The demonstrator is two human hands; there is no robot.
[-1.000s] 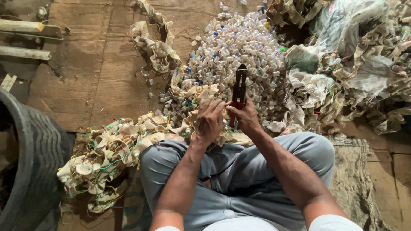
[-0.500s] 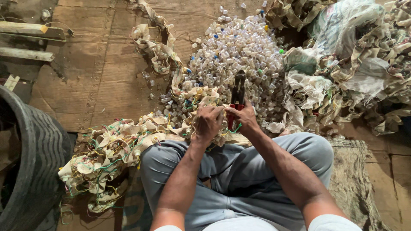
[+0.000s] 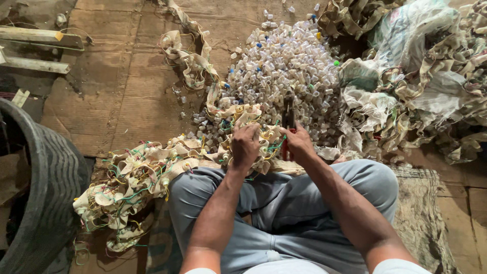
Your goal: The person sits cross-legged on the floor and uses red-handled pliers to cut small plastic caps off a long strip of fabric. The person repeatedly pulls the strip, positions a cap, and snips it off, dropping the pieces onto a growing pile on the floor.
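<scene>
The red-handled metal pliers [image 3: 288,127] have dipped lower in the clenched right hand [image 3: 299,142], while the left hand [image 3: 245,144] still pinches the beige wired fabric strip [image 3: 152,167]

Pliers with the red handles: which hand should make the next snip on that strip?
Probably the right hand: it already grips the pliers. The left hand presses down on the wired strip.
</scene>
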